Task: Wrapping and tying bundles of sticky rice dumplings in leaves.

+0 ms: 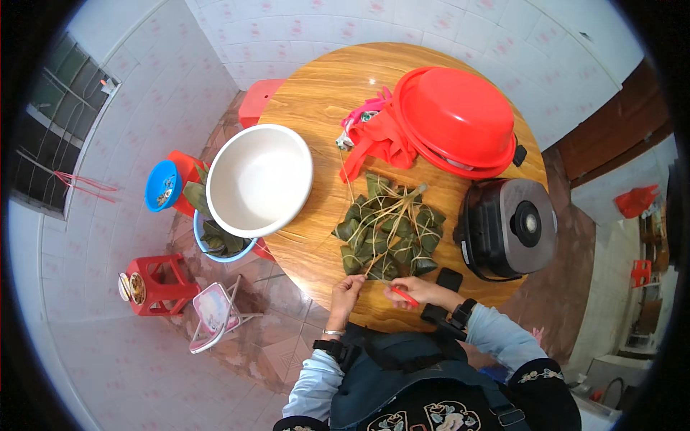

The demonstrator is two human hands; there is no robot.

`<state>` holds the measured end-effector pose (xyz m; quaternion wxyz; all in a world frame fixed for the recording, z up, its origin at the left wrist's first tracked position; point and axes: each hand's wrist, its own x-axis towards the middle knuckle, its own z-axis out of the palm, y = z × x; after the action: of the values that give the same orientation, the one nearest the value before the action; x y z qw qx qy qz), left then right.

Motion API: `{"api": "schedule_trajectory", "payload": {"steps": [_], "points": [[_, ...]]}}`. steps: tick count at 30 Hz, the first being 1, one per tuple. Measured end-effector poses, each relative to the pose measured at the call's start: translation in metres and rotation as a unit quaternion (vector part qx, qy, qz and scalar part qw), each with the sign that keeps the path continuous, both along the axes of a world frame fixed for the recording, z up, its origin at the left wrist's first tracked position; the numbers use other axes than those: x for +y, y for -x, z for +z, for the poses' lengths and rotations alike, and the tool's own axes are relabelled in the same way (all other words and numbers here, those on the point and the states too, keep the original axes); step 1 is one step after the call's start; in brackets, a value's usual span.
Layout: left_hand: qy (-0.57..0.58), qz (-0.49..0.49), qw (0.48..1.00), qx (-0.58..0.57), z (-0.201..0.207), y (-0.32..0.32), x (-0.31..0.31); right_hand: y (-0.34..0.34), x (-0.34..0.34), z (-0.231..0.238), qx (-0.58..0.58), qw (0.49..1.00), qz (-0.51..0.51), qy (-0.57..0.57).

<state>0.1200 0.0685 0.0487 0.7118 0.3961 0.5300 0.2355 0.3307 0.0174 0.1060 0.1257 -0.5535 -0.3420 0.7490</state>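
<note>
A bundle of leaf-wrapped rice dumplings, tied with pale straw strings gathered at the top, lies on the round wooden table in front of me. My left hand is at the bundle's near left edge, its fingers pinched on a straw string. Close beside it, my right hand grips what look like red-handled scissors, pointing left toward the string. Their blades are too small to make out clearly.
Left on the table stands a large white basin. Behind the dumplings are a red basin and a red cloth bag. A black cooker stands right, a dark phone-like object near it. Leaves fill a blue tub below the table.
</note>
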Motion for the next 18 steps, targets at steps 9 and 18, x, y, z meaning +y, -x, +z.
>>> {"api": "schedule_trajectory", "payload": {"steps": [9,18], "points": [[0.009,-0.069,0.998,0.005,-0.007,-0.035,0.009,-0.016,-0.064,-0.008,-0.355,0.831,0.173,-0.391],[-0.097,-0.006,0.995,0.029,-0.021,-0.049,0.012,0.013,-0.066,-0.059,-0.488,0.69,0.304,-0.439]]}}
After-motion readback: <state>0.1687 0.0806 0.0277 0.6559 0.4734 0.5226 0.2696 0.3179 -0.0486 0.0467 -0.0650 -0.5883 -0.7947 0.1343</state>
